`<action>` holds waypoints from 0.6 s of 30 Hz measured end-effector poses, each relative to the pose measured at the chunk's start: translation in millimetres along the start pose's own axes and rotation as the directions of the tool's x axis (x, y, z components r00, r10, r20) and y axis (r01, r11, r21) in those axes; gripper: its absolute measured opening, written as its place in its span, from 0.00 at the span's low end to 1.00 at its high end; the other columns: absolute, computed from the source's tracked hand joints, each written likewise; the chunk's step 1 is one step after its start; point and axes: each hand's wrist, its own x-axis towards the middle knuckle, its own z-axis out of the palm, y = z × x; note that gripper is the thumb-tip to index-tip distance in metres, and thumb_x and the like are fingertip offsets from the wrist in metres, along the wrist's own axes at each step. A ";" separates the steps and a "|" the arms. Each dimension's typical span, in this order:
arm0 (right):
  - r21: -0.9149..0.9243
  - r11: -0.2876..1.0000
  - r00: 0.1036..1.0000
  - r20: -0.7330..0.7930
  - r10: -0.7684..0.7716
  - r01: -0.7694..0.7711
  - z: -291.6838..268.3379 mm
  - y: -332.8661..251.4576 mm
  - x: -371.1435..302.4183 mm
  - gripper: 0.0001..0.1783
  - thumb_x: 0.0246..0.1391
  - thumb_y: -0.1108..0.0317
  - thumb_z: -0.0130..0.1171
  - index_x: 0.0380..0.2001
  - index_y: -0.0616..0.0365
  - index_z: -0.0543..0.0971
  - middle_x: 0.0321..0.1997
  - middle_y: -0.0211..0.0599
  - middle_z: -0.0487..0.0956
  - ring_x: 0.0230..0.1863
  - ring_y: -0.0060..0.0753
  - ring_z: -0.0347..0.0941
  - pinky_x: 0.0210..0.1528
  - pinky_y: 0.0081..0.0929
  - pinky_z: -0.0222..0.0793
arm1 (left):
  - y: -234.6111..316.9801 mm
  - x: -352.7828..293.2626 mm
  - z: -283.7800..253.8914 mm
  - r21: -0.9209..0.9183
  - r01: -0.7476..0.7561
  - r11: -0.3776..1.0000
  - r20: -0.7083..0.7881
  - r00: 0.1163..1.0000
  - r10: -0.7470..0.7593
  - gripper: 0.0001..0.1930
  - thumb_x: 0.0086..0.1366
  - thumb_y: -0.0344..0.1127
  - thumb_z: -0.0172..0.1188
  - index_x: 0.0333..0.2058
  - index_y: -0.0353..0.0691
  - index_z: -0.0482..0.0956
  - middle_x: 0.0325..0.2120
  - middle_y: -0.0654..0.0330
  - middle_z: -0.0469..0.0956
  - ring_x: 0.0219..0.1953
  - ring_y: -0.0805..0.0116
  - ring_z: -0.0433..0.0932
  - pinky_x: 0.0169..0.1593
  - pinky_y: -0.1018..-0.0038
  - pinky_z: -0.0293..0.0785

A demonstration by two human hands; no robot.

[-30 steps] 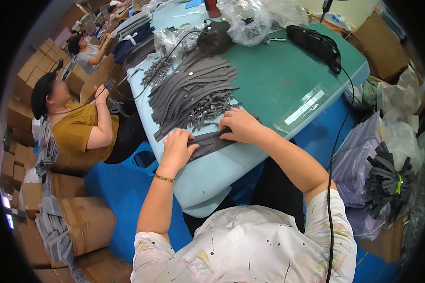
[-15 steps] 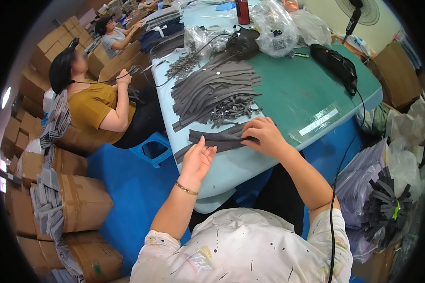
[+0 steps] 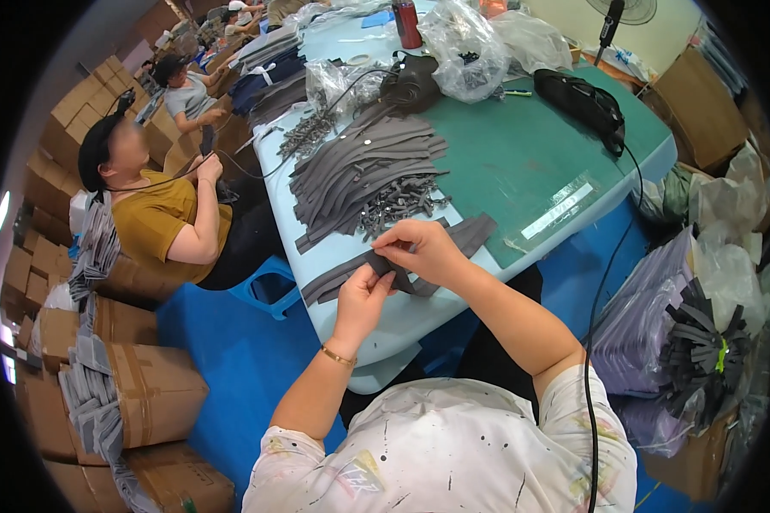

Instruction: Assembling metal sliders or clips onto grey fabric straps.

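Observation:
Just above the near edge of the table, both my hands hold a dark grey zipper tape (image 3: 371, 260). My left hand (image 3: 364, 299) grips its end, thumb and fingers closed. From the right, my right hand (image 3: 421, 250) pinches at the same end, its fingertips close to the left ones; whatever small part lies between them is too small to make out. More grey zipper tapes (image 3: 472, 234) lie flat under and beside my hands. Beyond them is a heap of small metal zipper sliders (image 3: 393, 205), against a fanned pile of grey zipper tapes (image 3: 364, 158).
A green mat (image 3: 513, 162) covers the table's right side, with a black bag (image 3: 582, 107) on it. Clear plastic bags (image 3: 466, 51) and a red bottle (image 3: 406, 24) stand farther back. A co-worker in a mustard top (image 3: 158, 218) sits at the left, near cardboard boxes (image 3: 154, 389).
My right hand has moved left to meet my left hand, which has closed on the zipper tape's end. The tape is now lifted and bent between them. The whole view has shifted slightly.

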 end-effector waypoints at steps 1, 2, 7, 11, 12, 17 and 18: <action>0.000 1.000 1.000 0.000 0.003 -0.003 1.5 0.2 -2.3 0.13 0.46 0.74 0.61 0.38 0.58 0.78 0.32 0.34 0.78 0.28 0.22 0.73 0.31 0.19 0.69 | 1.3 -1.0 -0.4 0.012 -0.020 1.000 0.009 1.000 0.020 0.06 0.64 0.31 0.52 0.35 0.34 0.73 0.25 0.64 0.76 0.28 0.79 0.75 0.32 0.80 0.74; -0.023 1.000 1.000 -0.024 -0.020 0.019 4.3 -0.8 -6.8 0.10 0.46 0.74 0.61 0.35 0.58 0.79 0.30 0.33 0.78 0.27 0.21 0.72 0.30 0.18 0.69 | 3.8 -2.6 -2.4 0.011 -0.018 1.000 0.009 1.000 0.018 0.06 0.64 0.31 0.52 0.35 0.34 0.73 0.25 0.64 0.76 0.28 0.79 0.75 0.32 0.80 0.74; 0.303 0.945 0.975 -0.140 0.172 -0.123 28.1 3.0 -35.9 0.10 0.48 0.75 0.59 0.36 0.60 0.74 0.26 0.28 0.75 0.26 0.18 0.70 0.29 0.15 0.67 | 10.7 -11.0 -13.4 0.765 -0.451 0.459 0.217 0.853 0.475 0.05 0.59 0.30 0.55 0.33 0.36 0.73 0.22 0.58 0.74 0.25 0.60 0.76 0.26 0.72 0.70; 0.835 0.414 0.790 0.039 0.612 -0.362 34.9 23.0 -41.3 0.11 0.48 0.74 0.59 0.35 0.60 0.71 0.25 0.24 0.72 0.25 0.14 0.67 0.26 0.12 0.62 | 27.9 -21.4 -5.6 0.769 -0.602 0.215 0.318 0.652 0.688 0.06 0.61 0.27 0.52 0.37 0.35 0.74 0.27 0.55 0.75 0.27 0.57 0.75 0.30 0.67 0.71; 0.807 0.463 0.794 0.011 0.608 -0.366 32.7 22.7 -39.5 0.11 0.48 0.73 0.60 0.36 0.61 0.72 0.26 0.27 0.74 0.26 0.15 0.69 0.27 0.12 0.63 | 32.3 -20.5 -4.9 0.768 -0.602 0.218 0.317 0.653 0.687 0.06 0.61 0.27 0.52 0.37 0.35 0.74 0.27 0.55 0.75 0.27 0.57 0.75 0.30 0.67 0.71; -0.106 0.959 0.929 -0.297 0.221 -0.262 2.4 38.5 -6.3 0.06 0.45 0.68 0.60 0.28 0.58 0.78 0.29 0.35 0.79 0.29 0.31 0.76 0.32 0.26 0.69 | 49.7 13.6 4.1 -0.327 -0.155 0.932 -0.078 0.987 0.137 0.10 0.67 0.32 0.45 0.36 0.33 0.73 0.24 0.63 0.72 0.28 0.77 0.71 0.33 0.82 0.66; -0.289 0.921 0.928 -0.337 0.157 -0.261 -8.7 47.2 2.4 0.07 0.43 0.66 0.61 0.27 0.56 0.79 0.28 0.36 0.79 0.30 0.35 0.76 0.33 0.28 0.70 | 49.0 28.1 6.6 -0.329 -0.154 0.932 -0.079 0.988 0.135 0.10 0.67 0.32 0.45 0.36 0.33 0.73 0.24 0.63 0.72 0.28 0.77 0.71 0.33 0.82 0.66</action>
